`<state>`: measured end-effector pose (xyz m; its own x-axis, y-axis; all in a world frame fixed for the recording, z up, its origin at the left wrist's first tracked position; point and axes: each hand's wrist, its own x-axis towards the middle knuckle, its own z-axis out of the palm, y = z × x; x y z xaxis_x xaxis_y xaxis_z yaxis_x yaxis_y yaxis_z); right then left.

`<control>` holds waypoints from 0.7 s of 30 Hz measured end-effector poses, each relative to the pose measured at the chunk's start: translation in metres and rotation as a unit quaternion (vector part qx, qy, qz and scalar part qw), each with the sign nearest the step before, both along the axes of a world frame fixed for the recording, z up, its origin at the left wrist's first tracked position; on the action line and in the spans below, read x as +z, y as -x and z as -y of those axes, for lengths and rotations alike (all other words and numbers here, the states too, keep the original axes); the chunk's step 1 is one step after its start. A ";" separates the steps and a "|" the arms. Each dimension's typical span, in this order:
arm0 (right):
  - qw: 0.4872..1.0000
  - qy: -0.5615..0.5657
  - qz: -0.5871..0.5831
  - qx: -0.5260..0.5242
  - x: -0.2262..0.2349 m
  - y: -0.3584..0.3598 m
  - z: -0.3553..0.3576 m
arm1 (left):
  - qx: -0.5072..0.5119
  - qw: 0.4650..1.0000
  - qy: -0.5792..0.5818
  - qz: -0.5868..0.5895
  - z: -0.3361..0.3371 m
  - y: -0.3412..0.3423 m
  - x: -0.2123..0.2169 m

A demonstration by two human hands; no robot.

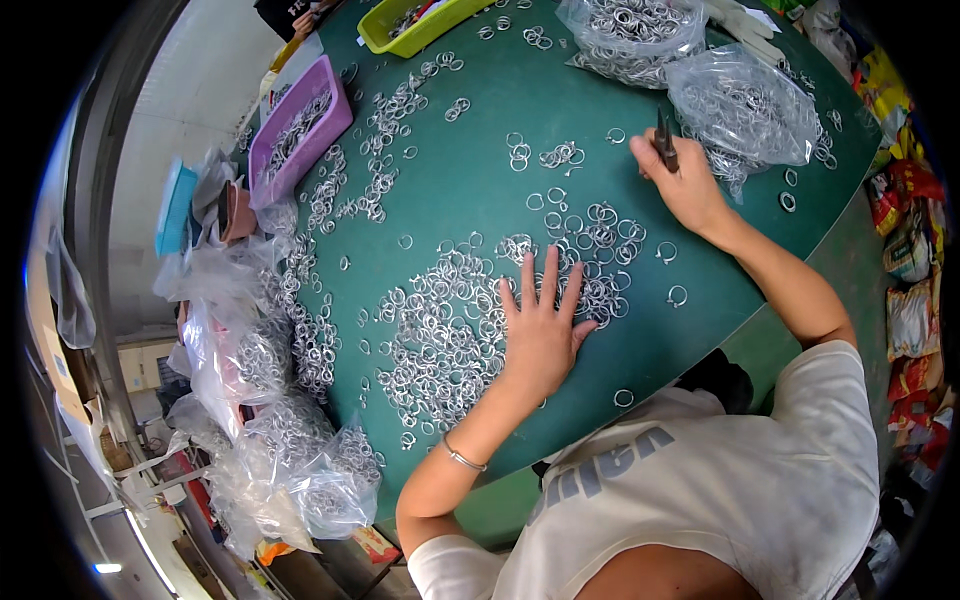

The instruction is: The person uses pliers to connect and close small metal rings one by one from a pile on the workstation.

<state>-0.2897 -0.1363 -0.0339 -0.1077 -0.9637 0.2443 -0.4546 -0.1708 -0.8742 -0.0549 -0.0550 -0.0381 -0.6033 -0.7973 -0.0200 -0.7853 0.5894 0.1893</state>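
My left hand (540, 340) lies palm down with its fingers spread on a wide heap of small silver-coloured metal rings (440, 345). Some of these rings have a short stub sticking out. Farther right and forward, my right hand (688, 190) is closed round a slim dark pointed tool (664, 145), whose exact kind I cannot make out. Its tip points away from me. Just left of that hand lie a single ring (615, 135) and a small cluster of rings (562, 154). More loose rings (605, 235) are scattered between my two hands.
Ring-filled clear plastic bags (745, 105) stand at the far right beside a pale glove (745, 25). A purple basket (335, 115) and a yellow-green basket (440, 32) hold rings. More bags (300, 465) line the green table's (470, 190) left edge. Another person's hand (303, 25) shows at top left.
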 end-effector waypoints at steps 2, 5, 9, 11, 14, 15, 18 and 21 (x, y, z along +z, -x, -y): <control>0.999 -0.020 0.032 -0.007 0.008 0.001 0.003 | -0.003 1.000 -0.007 -0.003 -0.003 0.000 0.000; 0.996 -0.034 0.074 -0.024 0.009 0.009 0.011 | 0.011 0.997 -0.016 -0.075 0.016 0.000 0.016; 0.996 -0.024 0.083 -0.012 0.005 0.011 0.018 | 0.066 0.985 0.046 -0.155 0.078 0.015 0.018; 0.999 0.026 0.043 0.004 0.001 0.006 0.017 | 0.095 0.975 0.062 -0.192 0.121 0.022 0.000; 0.997 -0.019 0.061 0.044 0.001 0.007 0.017 | 0.074 0.979 0.028 -0.186 0.143 0.031 -0.015; 0.996 -0.014 0.067 0.048 0.000 0.007 0.017 | 0.056 0.983 0.004 -0.175 0.144 0.038 -0.018; 0.995 -0.019 0.080 0.060 0.001 0.013 0.019 | -0.077 0.983 -0.037 -0.160 0.098 0.059 -0.010; 0.993 -0.040 0.091 0.068 0.007 0.019 0.018 | -0.138 0.977 -0.085 -0.141 0.068 0.063 0.007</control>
